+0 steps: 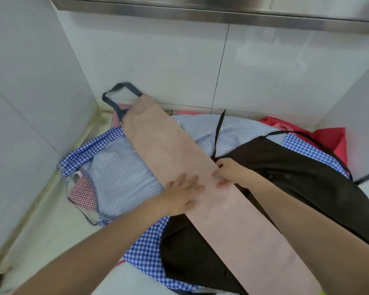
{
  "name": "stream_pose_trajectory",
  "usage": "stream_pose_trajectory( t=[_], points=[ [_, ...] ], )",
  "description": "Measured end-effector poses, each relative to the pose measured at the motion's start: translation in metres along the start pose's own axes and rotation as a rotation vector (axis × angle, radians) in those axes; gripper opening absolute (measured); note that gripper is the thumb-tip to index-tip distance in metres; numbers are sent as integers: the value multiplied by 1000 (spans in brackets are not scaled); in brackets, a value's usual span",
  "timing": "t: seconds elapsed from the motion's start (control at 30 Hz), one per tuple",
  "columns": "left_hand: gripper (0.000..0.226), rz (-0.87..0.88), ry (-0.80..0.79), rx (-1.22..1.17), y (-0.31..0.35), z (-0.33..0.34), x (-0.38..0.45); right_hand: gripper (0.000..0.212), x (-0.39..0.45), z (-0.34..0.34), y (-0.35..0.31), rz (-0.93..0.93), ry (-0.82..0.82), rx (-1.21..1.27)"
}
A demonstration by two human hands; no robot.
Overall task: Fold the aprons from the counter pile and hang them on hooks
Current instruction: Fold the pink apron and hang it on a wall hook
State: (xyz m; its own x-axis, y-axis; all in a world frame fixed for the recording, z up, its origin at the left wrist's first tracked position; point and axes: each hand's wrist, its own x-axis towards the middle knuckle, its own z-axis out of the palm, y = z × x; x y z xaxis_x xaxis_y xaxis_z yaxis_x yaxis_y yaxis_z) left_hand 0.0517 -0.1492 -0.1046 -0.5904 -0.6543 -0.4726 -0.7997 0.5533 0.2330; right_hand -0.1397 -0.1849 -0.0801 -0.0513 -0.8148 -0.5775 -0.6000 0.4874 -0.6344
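1. Pink apron (192,173), folded into a long narrow strip, lies on top of the pile on the counter (58,231); its long axis runs diagonally, with the dark neck loop (119,90) pointing toward the back left corner of the tiled wall (158,67) and the other end reaching toward the person.
2. Left hand (182,193) rests flat on the pink apron's left edge near the middle, fingers straight and spread apart.
3. Right hand (228,172) is at the pink apron's right edge, fingers curled and pinching the fabric there.
4. Under the pink apron lie a blue checked apron (119,165) to its left and a dark brown apron (296,177) to its right; a red checked cloth (81,193) shows further left.
5. Red bag (332,139) sits behind the dark brown apron, right of the pink apron; its contents cannot be seen and its white print is too small to read.
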Motion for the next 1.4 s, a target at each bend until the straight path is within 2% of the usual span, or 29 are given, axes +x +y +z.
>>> stream_pose_trajectory(
  t=[0.13,0.27,0.33,0.43,0.5,0.53,0.6,0.67,0.77,0.87,0.93,1.03,1.1,1.2,1.33,1.4],
  points=[
    [54,-53,-15,73,5,19,11,16,-22,-13,30,16,-5,16],
    [53,-99,13,67,10,27,22,18,-44,-28,73,106,97,67],
    [53,-109,32,70,14,27,22,21,-57,-35,98,164,125,-29],
    [52,-166,75,74,26,29,18,26,-78,-42,133,182,113,-314],
    [51,-209,155,81,34,36,15,23,-88,-42,151,194,40,-348],
    [50,-199,245,85,39,39,12,23,-91,-41,158,209,4,-311],
    [47,-137,480,102,51,49,2,27,-94,-38,171,177,-15,-295],
    [42,-57,602,200,60,68,-7,26,-95,-37,181,141,-19,-287],
    [33,108,698,266,84,101,-20,24,-97,-36,188,87,4,-362],
    [34,139,709,220,115,128,-30,24,-98,-33,197,-15,72,-413],
    [33,133,732,187,135,140,-36,24,-103,-33,206,-59,70,-341],
    [31,171,789,146,162,154,-45,21,-120,-37,216,-98,-48,-132],
    [45,179,740,153,177,166,-49,18,-130,-36,220,-89,-126,76],
    [69,75,669,69,195,177,-53,15,-141,-29,222,16,-211,366],
    [59,18,824,-78,208,184,-65,14,-153,-15,224,86,-292,630],
    [48,-26,892,-197,210,188,-72,12,-157,-5,229,87,-334,607]
  ],
)
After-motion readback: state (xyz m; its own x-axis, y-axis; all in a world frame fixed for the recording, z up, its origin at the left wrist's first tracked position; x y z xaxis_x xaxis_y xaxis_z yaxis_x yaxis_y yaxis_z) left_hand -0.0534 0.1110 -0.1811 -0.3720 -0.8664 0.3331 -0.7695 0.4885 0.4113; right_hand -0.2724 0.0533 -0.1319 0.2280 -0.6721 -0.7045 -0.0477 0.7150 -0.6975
